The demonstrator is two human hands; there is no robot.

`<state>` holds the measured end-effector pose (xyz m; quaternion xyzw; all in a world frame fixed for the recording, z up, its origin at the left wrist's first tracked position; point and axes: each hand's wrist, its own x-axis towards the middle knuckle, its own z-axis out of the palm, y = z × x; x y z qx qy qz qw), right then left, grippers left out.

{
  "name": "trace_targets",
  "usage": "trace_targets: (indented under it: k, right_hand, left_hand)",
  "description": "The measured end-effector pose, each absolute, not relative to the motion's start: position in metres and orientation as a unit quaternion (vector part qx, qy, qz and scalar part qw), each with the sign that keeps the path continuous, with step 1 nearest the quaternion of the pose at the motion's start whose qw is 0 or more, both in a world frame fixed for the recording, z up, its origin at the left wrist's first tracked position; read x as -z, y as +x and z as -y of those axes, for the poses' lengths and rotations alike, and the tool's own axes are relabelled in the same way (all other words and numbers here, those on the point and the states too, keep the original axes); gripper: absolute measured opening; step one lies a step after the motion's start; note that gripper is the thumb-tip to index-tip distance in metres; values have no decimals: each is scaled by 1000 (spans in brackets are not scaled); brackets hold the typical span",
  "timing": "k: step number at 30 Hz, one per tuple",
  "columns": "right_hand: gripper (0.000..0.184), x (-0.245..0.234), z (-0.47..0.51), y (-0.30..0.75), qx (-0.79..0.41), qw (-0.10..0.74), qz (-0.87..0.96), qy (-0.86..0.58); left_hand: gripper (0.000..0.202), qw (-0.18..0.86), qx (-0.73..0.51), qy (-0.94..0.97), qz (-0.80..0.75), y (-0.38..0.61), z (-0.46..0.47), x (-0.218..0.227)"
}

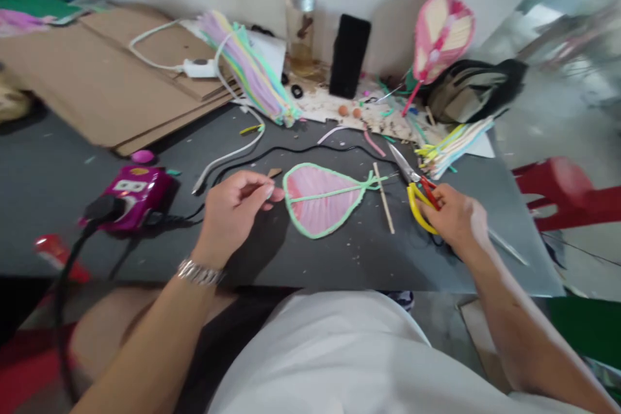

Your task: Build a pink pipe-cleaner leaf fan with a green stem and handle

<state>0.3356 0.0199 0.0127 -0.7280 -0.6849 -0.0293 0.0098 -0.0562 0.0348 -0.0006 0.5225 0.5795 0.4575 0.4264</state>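
Note:
A pink leaf-shaped piece (326,213) edged with mint-green pipe cleaner lies on the dark table, its twisted green stem pointing right. My left hand (240,204) is at its rounded left end, thumb and fingers pinched together; the fingertips reach its rim, and what they pinch, if anything, I cannot make out. On the right, my right hand (453,217) has its fingers around the red and yellow handles of a pair of scissors (412,181), blades pointing up and left. A thin wooden stick (384,200) lies beside the stem, between the piece and the scissors.
A magenta power adapter (138,197) with a black plug stands at left. Behind are cardboard sheets (107,77), pastel pipe cleaners (252,68), a glass bottle (299,26), a black phone (349,55) and a pink finished fan shape (442,39). Cables cross the table.

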Motion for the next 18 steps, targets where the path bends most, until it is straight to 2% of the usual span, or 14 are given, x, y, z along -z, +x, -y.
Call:
trace_targets:
  k: [3, 10, 15, 18]
  right_hand:
    - [34, -24, -21, 334, 18, 9, 602, -798]
    - [33, -25, -15, 333, -11, 11, 603, -798]
    - [36, -20, -14, 328, -1, -32, 608, -794]
    - [38, -19, -17, 325, 7, -63, 584, -810]
  left_hand:
    - [13, 394, -414, 580, -580, -46, -23, -9]
    - [5, 393, -342, 730, -443, 32, 11, -18]
    - [9, 353, -350, 786, -368, 79, 18, -4]
    - [7, 331, -343, 791, -383, 75, 20, 0]
